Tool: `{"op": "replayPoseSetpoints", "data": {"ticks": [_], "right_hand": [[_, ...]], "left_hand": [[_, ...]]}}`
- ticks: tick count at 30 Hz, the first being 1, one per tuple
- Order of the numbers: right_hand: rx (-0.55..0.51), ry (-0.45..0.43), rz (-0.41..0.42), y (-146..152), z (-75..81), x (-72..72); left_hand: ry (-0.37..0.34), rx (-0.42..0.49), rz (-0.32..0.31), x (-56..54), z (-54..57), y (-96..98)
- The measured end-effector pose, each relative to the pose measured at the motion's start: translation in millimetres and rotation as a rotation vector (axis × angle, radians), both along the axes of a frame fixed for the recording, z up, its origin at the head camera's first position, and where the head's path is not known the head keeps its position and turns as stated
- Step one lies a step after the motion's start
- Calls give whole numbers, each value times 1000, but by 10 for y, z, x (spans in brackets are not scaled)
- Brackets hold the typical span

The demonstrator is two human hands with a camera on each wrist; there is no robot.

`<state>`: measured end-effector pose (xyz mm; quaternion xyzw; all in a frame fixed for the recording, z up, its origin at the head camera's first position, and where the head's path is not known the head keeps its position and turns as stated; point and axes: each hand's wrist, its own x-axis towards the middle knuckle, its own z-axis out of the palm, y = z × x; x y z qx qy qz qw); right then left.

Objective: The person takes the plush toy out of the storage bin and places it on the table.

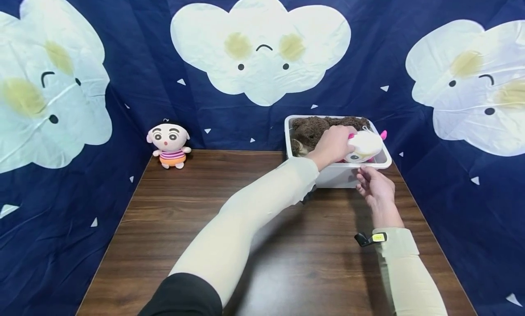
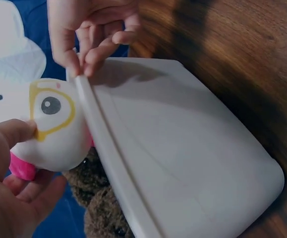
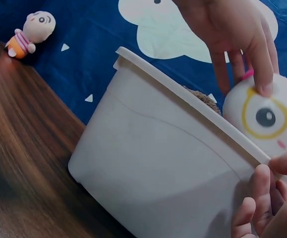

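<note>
The left hand (image 1: 334,144) has its grip around a white toy (image 1: 367,144), probably light, soft and best held by its rounded sides, at the right end of a tub (image 1: 338,177) whose rim the right hand (image 1: 378,188) pinches, brown fluffy toys (image 1: 313,126) inside, 1 doll (image 1: 169,142) farther left on the table (image 1: 254,234).

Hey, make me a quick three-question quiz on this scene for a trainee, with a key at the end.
1. Which hand holds the white toy? (a) left (b) right
2. True or false: the doll is outside the bin.
3. Fill the gap: the right hand pinches the bin's ____.

Key: 1. a, the left hand; 2. true; 3. rim.
</note>
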<state>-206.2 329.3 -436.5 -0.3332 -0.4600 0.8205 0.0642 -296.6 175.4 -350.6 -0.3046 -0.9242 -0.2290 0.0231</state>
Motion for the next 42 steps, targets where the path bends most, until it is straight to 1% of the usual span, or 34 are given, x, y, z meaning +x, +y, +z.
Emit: {"op": "replayPoseSetpoints", "data": {"ticks": [6,9,15,19,23,29,31,34,36,38,39,42], "right_hand": [[-17,8,-5,-7,19,9],[-20,9,-8,-9,26,18],[-22,9,-6,-16,30,13],[-15,5,-7,-28,28,4],[-14,13,-4,-37,15,2],[-34,9,-23,-14,-7,35],[-33,11,-25,-10,-10,45],[-35,20,-19,-13,-4,43],[-35,25,-17,-18,2,35],[-35,26,-20,-24,9,29],[-35,26,-20,-27,11,27],[-36,23,-17,-39,11,25]], "left_hand": [[-22,55,18,-4,105,-122],[-20,73,11,5,153,-199],[-35,157,-11,2,272,-408],[-69,233,-10,-41,351,-573],[-91,299,18,-107,443,-740],[-68,344,41,-202,613,-994],[-75,372,54,-239,685,-1093],[-117,443,88,-307,795,-1281],[-129,485,106,-357,854,-1428],[-119,504,125,-406,891,-1584],[-98,501,135,-430,902,-1661],[-67,505,159,-474,901,-1892]]}}
